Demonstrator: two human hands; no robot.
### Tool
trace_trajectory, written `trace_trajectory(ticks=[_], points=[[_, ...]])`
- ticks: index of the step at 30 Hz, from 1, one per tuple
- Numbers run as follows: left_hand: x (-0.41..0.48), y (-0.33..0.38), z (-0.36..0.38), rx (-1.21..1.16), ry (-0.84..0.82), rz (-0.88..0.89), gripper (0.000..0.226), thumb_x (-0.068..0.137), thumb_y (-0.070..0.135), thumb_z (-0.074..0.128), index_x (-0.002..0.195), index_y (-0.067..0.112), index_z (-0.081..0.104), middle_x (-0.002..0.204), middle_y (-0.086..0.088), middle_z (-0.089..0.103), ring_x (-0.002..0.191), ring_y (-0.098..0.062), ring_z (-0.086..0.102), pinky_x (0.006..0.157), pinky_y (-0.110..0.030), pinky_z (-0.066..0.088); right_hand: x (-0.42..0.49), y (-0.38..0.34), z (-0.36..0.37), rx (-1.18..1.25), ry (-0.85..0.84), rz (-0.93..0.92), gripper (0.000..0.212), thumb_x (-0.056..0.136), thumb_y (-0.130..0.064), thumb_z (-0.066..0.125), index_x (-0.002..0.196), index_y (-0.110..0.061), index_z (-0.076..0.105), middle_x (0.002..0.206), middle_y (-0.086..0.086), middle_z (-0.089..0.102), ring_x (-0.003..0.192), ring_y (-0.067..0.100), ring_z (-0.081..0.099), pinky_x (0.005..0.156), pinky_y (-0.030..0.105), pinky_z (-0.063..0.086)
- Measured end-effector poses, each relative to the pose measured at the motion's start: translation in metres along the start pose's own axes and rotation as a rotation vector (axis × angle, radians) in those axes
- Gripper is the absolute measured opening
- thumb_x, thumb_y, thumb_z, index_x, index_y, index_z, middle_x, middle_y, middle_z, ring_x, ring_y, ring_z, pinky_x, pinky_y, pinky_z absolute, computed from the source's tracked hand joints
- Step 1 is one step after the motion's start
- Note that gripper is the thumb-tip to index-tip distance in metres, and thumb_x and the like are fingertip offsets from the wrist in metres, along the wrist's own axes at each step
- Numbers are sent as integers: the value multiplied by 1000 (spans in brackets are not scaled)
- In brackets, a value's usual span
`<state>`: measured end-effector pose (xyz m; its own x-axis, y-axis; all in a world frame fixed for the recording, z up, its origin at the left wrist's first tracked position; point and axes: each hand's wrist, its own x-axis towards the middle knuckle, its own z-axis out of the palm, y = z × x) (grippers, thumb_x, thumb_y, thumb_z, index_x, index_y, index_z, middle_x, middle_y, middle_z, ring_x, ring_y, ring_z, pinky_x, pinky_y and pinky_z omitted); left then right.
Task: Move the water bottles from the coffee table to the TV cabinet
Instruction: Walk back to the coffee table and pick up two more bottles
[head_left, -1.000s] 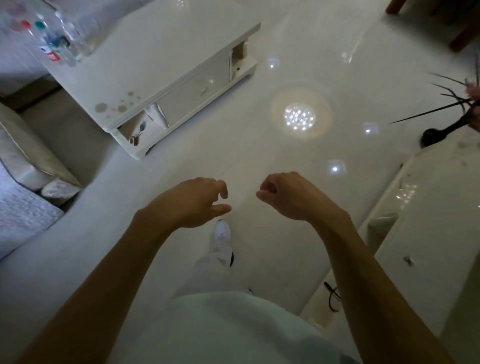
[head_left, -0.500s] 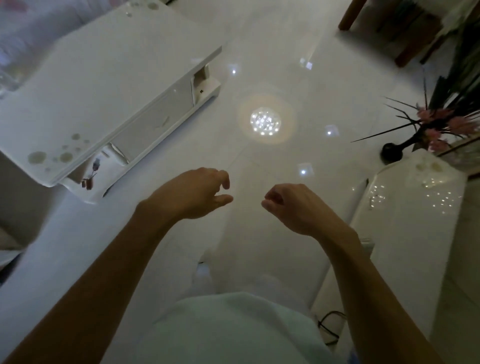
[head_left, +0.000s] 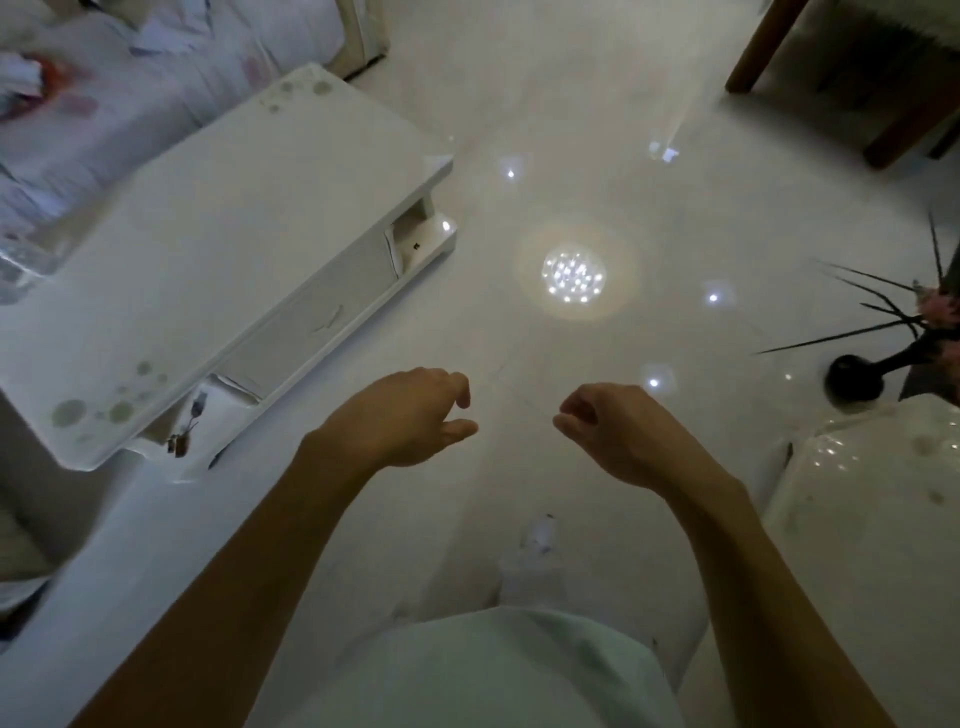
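Head view: the water bottles (head_left: 23, 262), only a clear blur, stand at the coffee table's (head_left: 208, 234) edge, far left of the left hand (head_left: 410, 415). More of the table's far end shows than before. The left and right hand (head_left: 618, 436) stay empty, fingers loosely curled. Bare floor (head_left: 519, 338) lies ahead, and the TV cabinet's (head_left: 883, 519) corner is near the right wrist.

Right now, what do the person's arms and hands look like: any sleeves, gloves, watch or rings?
Both the left hand and the right hand are bare, with no gloves. The forearms are uncovered to the picture's edge, so no sleeve shows. No watch, band or ring shows in this dim light. A pale garment covers the body below.
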<state>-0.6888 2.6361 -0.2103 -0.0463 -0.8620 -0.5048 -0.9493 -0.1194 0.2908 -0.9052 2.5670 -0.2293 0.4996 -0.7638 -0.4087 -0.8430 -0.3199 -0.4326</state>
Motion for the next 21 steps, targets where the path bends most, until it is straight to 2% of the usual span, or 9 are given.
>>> trace_trajectory(ticks=[6, 10, 12, 15, 21], points=[[82, 58, -56, -55, 148, -70, 43, 95, 46, 50, 130, 22, 52, 127, 0, 60, 108, -16, 59, 92, -31, 47, 70, 52, -90, -70, 6, -53, 34, 96, -37, 52, 117, -13, 64, 112, 4, 68, 92, 16, 61, 81, 29, 49], [118, 66, -76, -85, 80, -89, 43, 94, 48, 50, 128, 22, 51, 128, -1, 59, 108, -17, 59, 96, -35, 49, 108, 69, -124, -63, 34, -89, 32, 97, -34, 52, 116, -11, 65, 109, 5, 68, 84, 12, 56, 76, 27, 45], [136, 59, -87, -91, 44, -97, 44, 94, 48, 50, 129, 23, 51, 130, 0, 58, 108, -17, 59, 96, -32, 48, 129, 70, -134, -85, 11, -101, 33, 97, -34, 51, 115, -11, 65, 109, 5, 67, 83, 12, 54, 74, 25, 41], [164, 41, -107, -115, 40, -105, 44, 94, 46, 51, 130, 21, 51, 131, -1, 58, 110, -16, 59, 91, -26, 43, 165, 67, -146, -98, -17, -108, 33, 97, -35, 52, 115, -11, 65, 110, 5, 67, 86, 13, 57, 76, 26, 45], [242, -12, -155, -144, 30, -75, 43, 94, 46, 52, 130, 22, 51, 129, -1, 59, 108, -16, 59, 88, -26, 43, 255, 43, -176, -135, -4, -87, 33, 97, -36, 51, 116, -12, 65, 111, 4, 67, 88, 14, 58, 77, 27, 46]])
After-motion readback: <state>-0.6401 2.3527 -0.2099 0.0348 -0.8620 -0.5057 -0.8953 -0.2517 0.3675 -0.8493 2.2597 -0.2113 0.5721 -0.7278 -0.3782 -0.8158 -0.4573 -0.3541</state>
